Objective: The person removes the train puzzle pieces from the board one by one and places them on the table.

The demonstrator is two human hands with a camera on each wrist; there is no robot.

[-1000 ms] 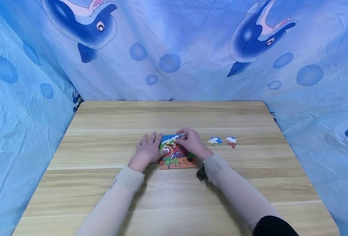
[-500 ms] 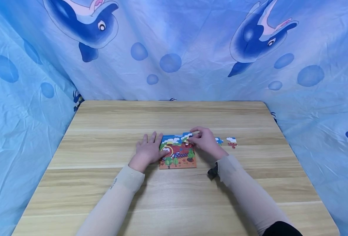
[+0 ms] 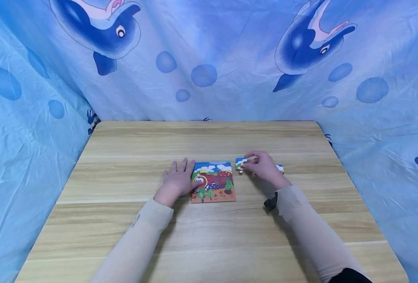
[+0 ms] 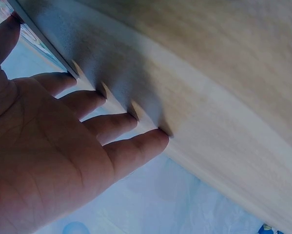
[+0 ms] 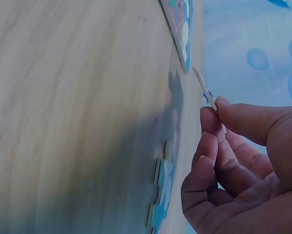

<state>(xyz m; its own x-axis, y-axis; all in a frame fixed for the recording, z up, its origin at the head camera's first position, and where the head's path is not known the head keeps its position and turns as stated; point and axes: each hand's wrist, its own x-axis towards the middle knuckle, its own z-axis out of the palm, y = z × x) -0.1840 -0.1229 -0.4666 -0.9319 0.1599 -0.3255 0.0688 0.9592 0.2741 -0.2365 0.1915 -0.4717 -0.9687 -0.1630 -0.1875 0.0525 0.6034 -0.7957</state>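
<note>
My right hand [image 3: 264, 168] pinches a jigsaw piece [image 3: 240, 163] between thumb and fingertips, just right of the puzzle. The right wrist view shows the held piece [image 5: 202, 84] edge-on above the table. The colourful puzzle [image 3: 214, 192], with a red train and green trees, lies flat on the table. My left hand [image 3: 177, 181] lies spread along its left side, thumb over the picture. In the left wrist view, the straight fingers of the left hand [image 4: 53, 151] touch the tabletop beside the puzzle's edge [image 4: 43, 41].
A loose jigsaw piece [image 3: 280, 168] shows partly behind my right hand. Below that hand, the right wrist view has a piece [image 5: 161, 190] lying on the table. The wooden tabletop [image 3: 209, 243] reaches back to a blue dolphin-print curtain [image 3: 230, 94].
My right hand has moved right from over the puzzle's top, carrying the jigsaw piece off it. It now covers most of the loose pieces. My left hand has stayed put.
</note>
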